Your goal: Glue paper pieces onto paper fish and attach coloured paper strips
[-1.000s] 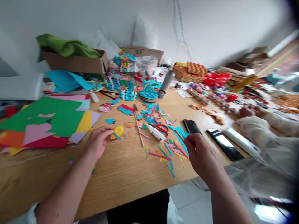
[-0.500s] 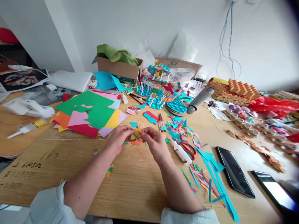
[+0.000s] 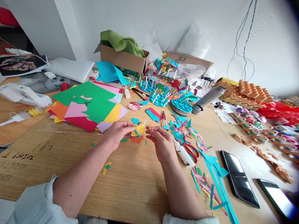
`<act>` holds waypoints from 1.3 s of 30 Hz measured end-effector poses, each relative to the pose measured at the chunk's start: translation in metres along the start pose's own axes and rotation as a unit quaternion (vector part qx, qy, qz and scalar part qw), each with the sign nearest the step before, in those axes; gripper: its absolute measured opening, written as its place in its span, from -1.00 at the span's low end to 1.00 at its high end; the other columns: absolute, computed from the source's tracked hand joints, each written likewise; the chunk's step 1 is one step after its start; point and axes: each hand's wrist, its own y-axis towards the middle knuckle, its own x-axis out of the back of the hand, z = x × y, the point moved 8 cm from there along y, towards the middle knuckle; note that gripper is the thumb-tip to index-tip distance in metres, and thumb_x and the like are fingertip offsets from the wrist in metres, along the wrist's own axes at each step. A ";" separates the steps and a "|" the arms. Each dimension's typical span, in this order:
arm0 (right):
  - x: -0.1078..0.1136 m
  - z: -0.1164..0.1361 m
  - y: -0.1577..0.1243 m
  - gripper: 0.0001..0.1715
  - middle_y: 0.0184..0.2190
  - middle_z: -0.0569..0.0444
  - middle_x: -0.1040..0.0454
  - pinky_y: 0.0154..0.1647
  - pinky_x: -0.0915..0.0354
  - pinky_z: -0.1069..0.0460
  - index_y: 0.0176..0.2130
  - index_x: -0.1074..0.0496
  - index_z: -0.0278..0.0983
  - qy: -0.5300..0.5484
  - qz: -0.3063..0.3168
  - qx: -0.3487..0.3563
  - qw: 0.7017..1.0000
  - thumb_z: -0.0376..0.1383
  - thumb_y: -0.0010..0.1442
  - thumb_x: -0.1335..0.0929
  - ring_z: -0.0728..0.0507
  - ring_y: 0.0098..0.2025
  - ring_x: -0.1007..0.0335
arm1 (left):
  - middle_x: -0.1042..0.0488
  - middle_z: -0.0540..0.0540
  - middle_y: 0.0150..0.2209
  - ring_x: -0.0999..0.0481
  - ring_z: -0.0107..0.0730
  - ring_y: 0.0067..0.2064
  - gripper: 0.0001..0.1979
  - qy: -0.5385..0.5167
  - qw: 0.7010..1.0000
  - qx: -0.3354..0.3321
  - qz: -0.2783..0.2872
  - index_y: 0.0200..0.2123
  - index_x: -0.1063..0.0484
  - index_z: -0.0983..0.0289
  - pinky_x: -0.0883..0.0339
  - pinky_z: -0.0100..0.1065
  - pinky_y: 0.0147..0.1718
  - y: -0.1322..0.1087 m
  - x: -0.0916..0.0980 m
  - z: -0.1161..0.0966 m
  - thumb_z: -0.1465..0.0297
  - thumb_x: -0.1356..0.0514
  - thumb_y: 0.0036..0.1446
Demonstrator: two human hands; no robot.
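Note:
My left hand [image 3: 117,134] pinches a yellow paper fish shape [image 3: 140,130] with a teal strip on it, holding it just above the wooden table [image 3: 70,161]. My right hand [image 3: 159,143] is close beside it, its fingertips gripping a small orange paper strip [image 3: 149,127]. An orange paper cutout [image 3: 137,139] lies on the table right below the yellow piece. A teal paper fish [image 3: 135,120] lies just beyond my left fingers.
Coloured card sheets [image 3: 88,105] lie to the left. Right of my hands are paper scraps [image 3: 205,183], a white glue bottle [image 3: 183,154] and red-handled scissors [image 3: 192,152]. Teal paper discs [image 3: 160,99] and a cardboard box [image 3: 123,57] stand behind. Two phones [image 3: 239,179] lie at right.
The view has swung left and steadied since the oldest frame, and my hands have come together. My right hand has drawn slightly apart from my left, taking the orange strip with it.

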 end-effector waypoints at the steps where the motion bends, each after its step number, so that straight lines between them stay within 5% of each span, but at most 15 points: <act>1: 0.000 0.000 0.000 -0.81 -0.42 0.08 -0.53 -0.26 -0.35 0.01 -0.47 -0.50 -0.25 0.017 -0.004 -0.003 1.000 -0.19 -0.11 -0.48 -0.10 -0.29 -0.44 | -0.59 0.14 -0.41 -0.56 -0.22 -0.35 -0.71 0.006 1.000 0.004 0.006 -0.49 -0.56 0.35 -0.51 -0.16 -0.30 0.000 -0.001 0.002 0.29 -0.44 -0.31; 13: 0.008 0.002 0.003 -0.71 -0.54 0.10 -0.49 -0.39 -0.32 0.02 -0.47 -0.51 -0.30 0.036 -0.058 0.024 0.997 -0.16 -0.17 -0.51 -0.03 -0.49 -0.37 | -0.63 0.24 -0.33 -0.62 -0.17 -0.33 -0.67 -0.005 0.996 0.039 0.081 -0.40 -0.61 0.39 -0.51 -0.17 -0.24 -0.004 -0.017 0.010 0.25 -0.41 -0.20; 21: 0.007 -0.002 0.003 -0.69 -0.48 0.07 -0.51 -0.35 -0.34 0.01 -0.43 -0.51 -0.30 0.019 -0.063 0.030 0.997 -0.12 -0.12 -0.50 -0.04 -0.45 -0.37 | -0.62 0.22 -0.39 -0.61 -0.19 -0.35 -0.73 -0.021 0.998 0.026 0.047 -0.44 -0.60 0.41 -0.50 -0.21 -0.26 -0.004 -0.015 0.010 0.37 -0.43 -0.27; 25: 0.011 0.010 -0.002 -0.74 -0.35 0.05 -0.53 -0.26 -0.35 -0.01 -0.41 -0.49 -0.27 -0.065 -0.095 0.099 0.988 -0.12 -0.04 -0.45 -0.09 -0.31 -0.40 | -0.62 0.21 -0.39 -0.62 -0.22 -0.36 -0.72 -0.025 0.999 0.020 0.030 -0.44 -0.59 0.39 -0.48 -0.23 -0.24 -0.002 -0.010 0.008 0.35 -0.45 -0.29; 32: -0.011 0.002 -0.006 -0.72 -0.54 0.12 -0.46 -0.43 -0.24 0.04 -0.36 -0.49 -0.27 -0.110 0.009 0.081 0.991 -0.10 0.03 -0.43 -0.05 -0.48 -0.32 | -0.62 0.16 -0.41 -0.61 -0.24 -0.35 -0.71 -0.012 1.000 -0.011 -0.008 -0.47 -0.58 0.36 -0.49 -0.24 -0.22 0.002 0.003 0.000 0.33 -0.47 -0.33; 39: -0.021 -0.001 -0.013 -0.65 -0.50 0.14 -0.48 -0.39 -0.29 0.02 -0.23 -0.40 -0.23 -0.057 0.007 0.081 0.995 -0.15 -0.01 -0.46 -0.08 -0.42 -0.41 | -0.63 0.18 -0.37 -0.62 -0.21 -0.33 -0.70 -0.014 1.000 -0.027 -0.005 -0.43 -0.60 0.36 -0.50 -0.20 -0.19 0.003 0.004 -0.004 0.34 -0.46 -0.31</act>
